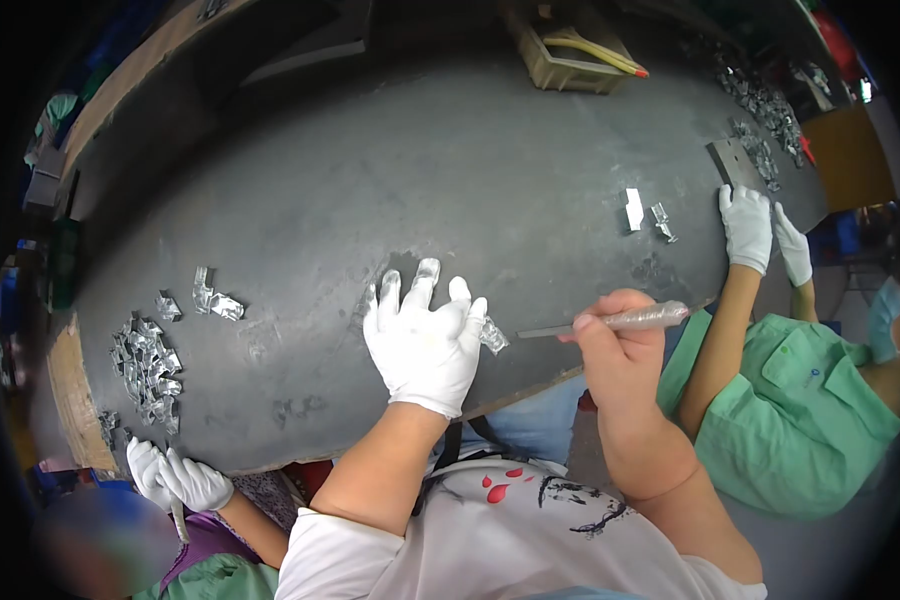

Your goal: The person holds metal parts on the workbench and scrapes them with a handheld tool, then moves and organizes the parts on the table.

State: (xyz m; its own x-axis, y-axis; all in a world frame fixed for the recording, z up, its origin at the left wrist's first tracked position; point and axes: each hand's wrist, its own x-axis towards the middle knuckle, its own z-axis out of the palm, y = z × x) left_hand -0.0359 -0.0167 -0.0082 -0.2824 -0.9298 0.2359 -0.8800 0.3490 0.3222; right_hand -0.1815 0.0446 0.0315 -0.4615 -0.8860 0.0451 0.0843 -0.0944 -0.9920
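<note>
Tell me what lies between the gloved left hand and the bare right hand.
In the head view, a shiny metal piece pokes out beside the left hand; from the right hand, a thin blade points toward it.

Glossy metal piece (493, 337), matt tabletop (560, 160)

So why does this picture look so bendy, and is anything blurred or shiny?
Head view: probably a wide-angle lens, since the dark table bows at its edges and the corners go black; head view: an area at lower left is heavily blurred; head view: the heap of metal pieces glints, while the left hand looks fairly sharp.
</note>
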